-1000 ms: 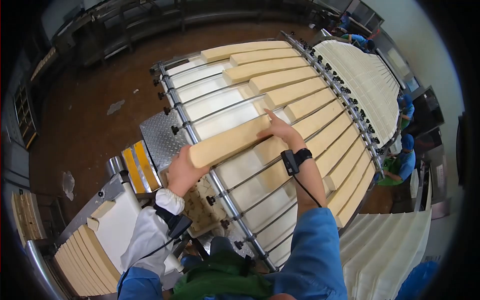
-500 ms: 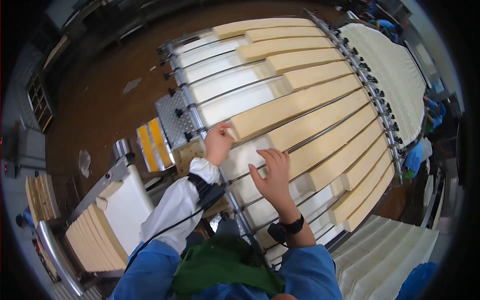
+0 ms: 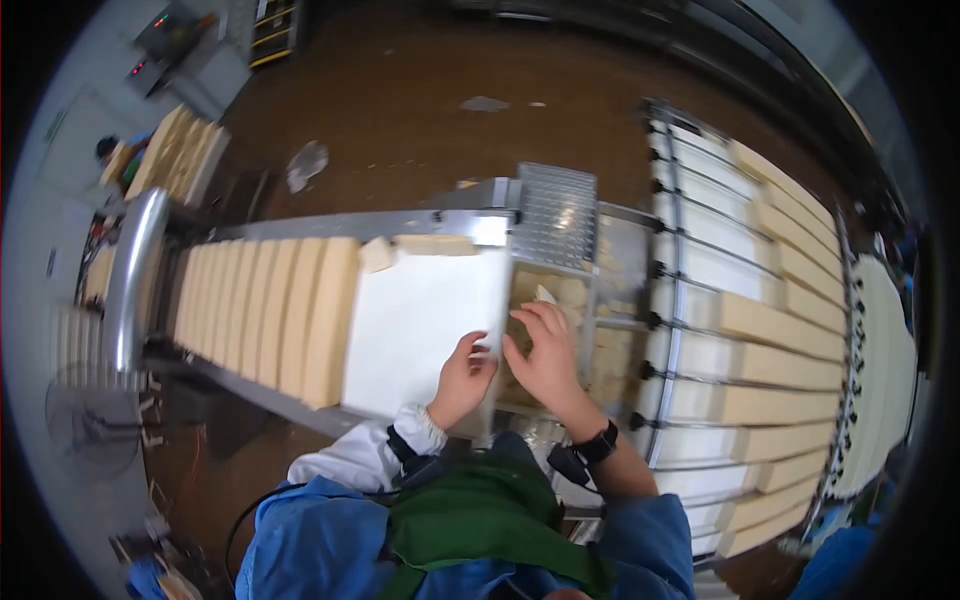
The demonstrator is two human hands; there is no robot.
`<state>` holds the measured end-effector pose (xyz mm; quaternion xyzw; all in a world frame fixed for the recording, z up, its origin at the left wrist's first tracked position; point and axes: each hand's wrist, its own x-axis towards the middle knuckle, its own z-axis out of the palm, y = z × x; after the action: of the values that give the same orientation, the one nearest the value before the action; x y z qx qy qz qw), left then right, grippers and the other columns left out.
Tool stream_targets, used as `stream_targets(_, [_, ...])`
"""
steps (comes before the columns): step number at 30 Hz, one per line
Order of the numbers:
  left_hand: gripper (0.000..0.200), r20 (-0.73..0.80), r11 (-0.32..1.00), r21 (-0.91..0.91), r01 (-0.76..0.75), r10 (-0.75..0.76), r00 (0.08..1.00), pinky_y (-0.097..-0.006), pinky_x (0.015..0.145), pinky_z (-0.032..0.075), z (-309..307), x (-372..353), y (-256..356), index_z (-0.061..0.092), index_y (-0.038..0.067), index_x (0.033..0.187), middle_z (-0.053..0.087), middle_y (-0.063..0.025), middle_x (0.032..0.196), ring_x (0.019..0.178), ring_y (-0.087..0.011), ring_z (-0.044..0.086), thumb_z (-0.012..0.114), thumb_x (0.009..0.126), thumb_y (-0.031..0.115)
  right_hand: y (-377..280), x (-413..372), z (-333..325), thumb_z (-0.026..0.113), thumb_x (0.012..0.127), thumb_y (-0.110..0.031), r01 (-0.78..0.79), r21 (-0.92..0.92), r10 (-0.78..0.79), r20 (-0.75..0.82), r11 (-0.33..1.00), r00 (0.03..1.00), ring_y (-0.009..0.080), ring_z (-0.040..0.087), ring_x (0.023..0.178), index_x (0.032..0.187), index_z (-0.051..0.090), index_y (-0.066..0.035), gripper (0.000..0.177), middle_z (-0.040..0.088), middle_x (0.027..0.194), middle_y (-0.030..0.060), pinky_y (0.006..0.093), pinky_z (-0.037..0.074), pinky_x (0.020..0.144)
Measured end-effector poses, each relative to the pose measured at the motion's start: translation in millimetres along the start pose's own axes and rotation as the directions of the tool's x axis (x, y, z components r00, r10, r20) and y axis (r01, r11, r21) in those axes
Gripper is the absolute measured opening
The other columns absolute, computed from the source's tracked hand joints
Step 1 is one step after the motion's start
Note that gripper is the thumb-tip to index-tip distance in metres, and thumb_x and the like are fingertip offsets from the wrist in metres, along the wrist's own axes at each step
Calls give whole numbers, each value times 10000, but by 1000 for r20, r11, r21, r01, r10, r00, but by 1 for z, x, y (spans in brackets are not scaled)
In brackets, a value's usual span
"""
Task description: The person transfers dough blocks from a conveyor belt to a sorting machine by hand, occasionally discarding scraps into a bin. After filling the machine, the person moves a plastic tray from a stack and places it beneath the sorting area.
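Observation:
My left hand [image 3: 464,382], its fingers loosely curled and slightly blurred, is over the right end of a white conveyor belt [image 3: 425,310], with nothing seen in it. To its right, my right hand [image 3: 548,358] has thumb and fingers apart above a metal bin [image 3: 592,300] of pale scraps. A small whitish piece [image 3: 545,294] shows just beyond its fingertips. On the belt's left part, a row of long cream-coloured slabs [image 3: 330,320] stands side by side. Short offcuts, a small chunk [image 3: 377,255] and a flat strip [image 3: 435,245], lie along the belt's far edge.
At right, a rack with metal bars [image 3: 668,300] carries more slabs [image 3: 785,325] on white sheeting. A ridged metal plate [image 3: 557,215] adjoins the bin's far side. A shiny roller [image 3: 140,280] crosses the conveyor's left end. Another person [image 3: 110,150] is at far left.
My view has swung left from the rack to the conveyor and bin. Both hands have left the slabs on the rack; my left hand is now by the belt, my right over the bin.

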<state>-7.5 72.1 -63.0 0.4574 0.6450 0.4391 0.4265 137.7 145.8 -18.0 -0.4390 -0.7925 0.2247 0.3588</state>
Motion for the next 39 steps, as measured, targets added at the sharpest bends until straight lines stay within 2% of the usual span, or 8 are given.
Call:
stream_targets(7, [595, -489, 881, 127, 456, -345, 801, -333, 629, 504, -192, -96, -86, 425, 97, 1270, 573, -113, 839, 697, -211, 591, 717, 754, 147, -64, 84, 232, 650, 807, -202, 253, -51, -225, 317, 966, 921, 366, 342, 1346, 1262, 505, 48, 540, 449, 1367, 221, 488, 229, 1141])
stream_targets(10, [640, -558, 723, 611, 321, 106, 823, -367, 624, 490, -229, -110, -114, 438, 126, 1260, 557, -119, 799, 666, -271, 573, 749, 706, 198, -76, 113, 300, 608, 849, -255, 289, -100, -236, 359, 952, 903, 342, 294, 1389, 1338, 439, 58, 605, 399, 1431, 220, 471, 189, 1161])
stream_targets(14, [775, -262, 806, 55, 590, -558, 787, -394, 793, 496, -269, -92, -86, 401, 125, 1326, 592, -219, 1076, 929, -303, 613, 814, 676, 209, -80, 127, 351, 560, 882, -345, 275, -305, -147, 384, 912, 912, 327, 297, 1383, 1366, 406, 60, 649, 403, 1426, 209, 473, 166, 1160])
stream_targets(15, [852, -322, 889, 192, 415, -342, 883, -340, 718, 522, -266, -96, -106, 363, 121, 1382, 608, -197, 1099, 860, -250, 639, 826, 670, 195, -83, 126, 353, 564, 874, -339, 268, -341, -137, 361, 901, 922, 328, 332, 1354, 1347, 426, 61, 634, 433, 1392, 207, 479, 194, 1143])
stream_targets(22, [907, -171, 859, -137, 493, -511, 843, -393, 794, 527, -254, -86, -132, 305, 67, 1418, 659, -218, 1032, 908, -338, 663, 799, 681, 255, -118, 167, 347, 627, 756, -323, 77, -588, 159, 339, 805, 927, 270, 481, 1060, 1118, 563, 5, 493, 538, 1077, 120, 429, 335, 948])
stream_targets(30, [901, -21, 903, 297, 312, -320, 947, -455, 779, 526, -238, -72, -85, 336, 75, 1403, 640, -264, 1007, 893, -424, 637, 783, 647, 273, -58, 131, 239, 675, 711, -455, -128, -663, 337, 197, 738, 921, 344, 479, 1131, 1104, 588, 42, 640, 549, 1115, 200, 483, 333, 1002])
stream_targets(34, [878, 12, 890, 441, 117, -136, 991, -484, 753, 518, -222, -63, -83, 370, 106, 1388, 642, -262, 953, 851, -450, 618, 778, 627, 268, -21, 99, 145, 765, 616, -533, -374, -637, 639, 249, 674, 727, 358, 567, 1067, 1185, 531, 87, 873, 575, 1150, 237, 450, 442, 941])
stream_targets(39, [787, -80, 736, 619, 273, -288, 954, -490, 785, 534, -200, -44, -64, 451, 139, 1284, 655, -239, 941, 884, -438, 635, 798, 589, 267, 3, 46, 107, 892, 463, -362, -70, -250, 201, 553, 966, 809, 407, 546, 1130, 1436, 312, -32, 1179, 585, 1158, 278, 423, 446, 996])
